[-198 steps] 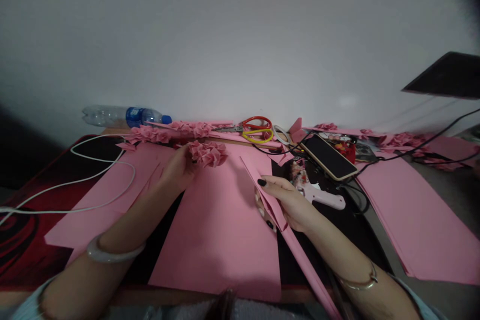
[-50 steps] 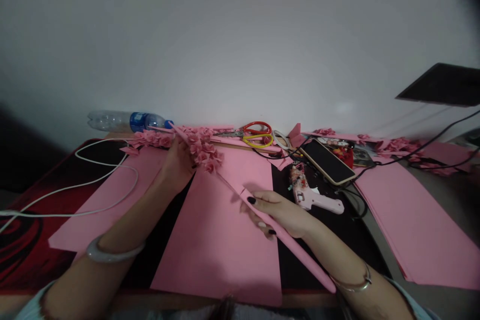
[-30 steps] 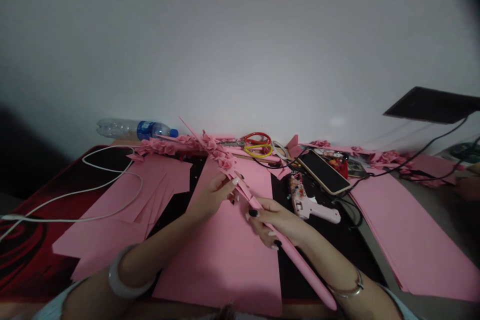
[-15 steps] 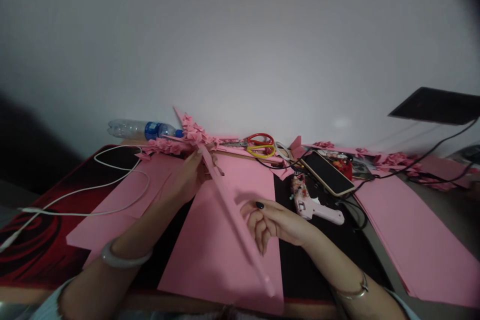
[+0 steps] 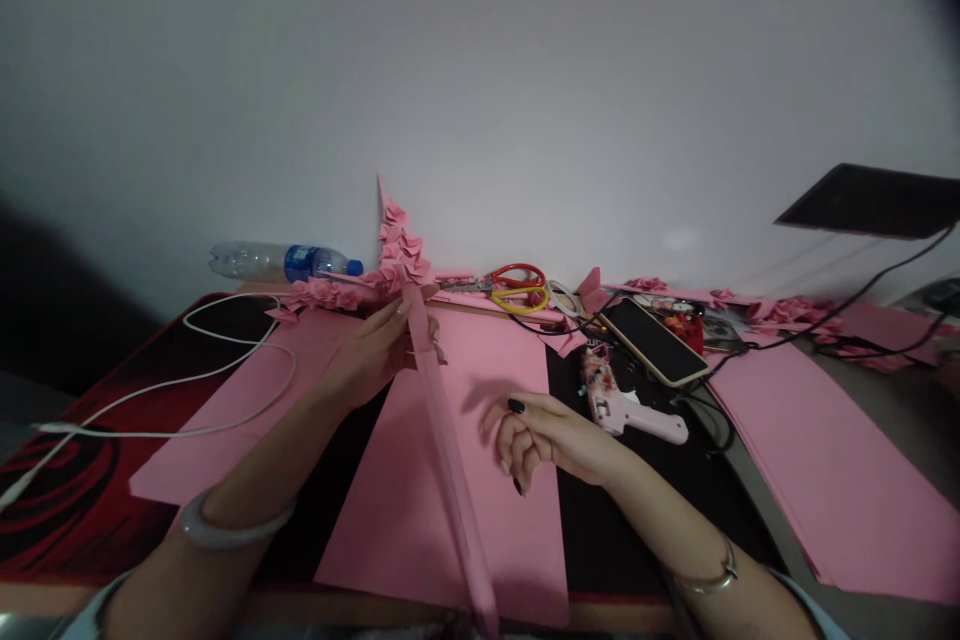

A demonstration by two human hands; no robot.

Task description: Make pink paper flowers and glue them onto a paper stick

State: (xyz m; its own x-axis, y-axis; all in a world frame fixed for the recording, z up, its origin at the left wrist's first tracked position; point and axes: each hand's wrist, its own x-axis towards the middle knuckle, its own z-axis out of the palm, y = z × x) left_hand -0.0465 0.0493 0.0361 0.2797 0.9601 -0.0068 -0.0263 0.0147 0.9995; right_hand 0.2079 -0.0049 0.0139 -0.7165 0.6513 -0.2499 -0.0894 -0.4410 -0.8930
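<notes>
Behind and left of the large pink paper sheet point(image 5: 397, 500) lies a clear, blue-labelled plastic bottle point(image 5: 281, 262). Over the sheet, the left hand point(image 5: 379, 352) clamps a long pink paper stick point(image 5: 447, 450) with folded-paper flowers point(image 5: 401, 248). Red-and-yellow-handled scissors point(image 5: 519, 288) lie behind the sheet; over its right part, the right hand point(image 5: 541, 435) hangs loosely open; beyond, a pale pink glue gun point(image 5: 630, 410).

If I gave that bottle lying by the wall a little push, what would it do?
The bottle would probably roll, since it's round and on its side. It's likely light, as it looks empty. The clear plastic might dent if squeezed.
</notes>
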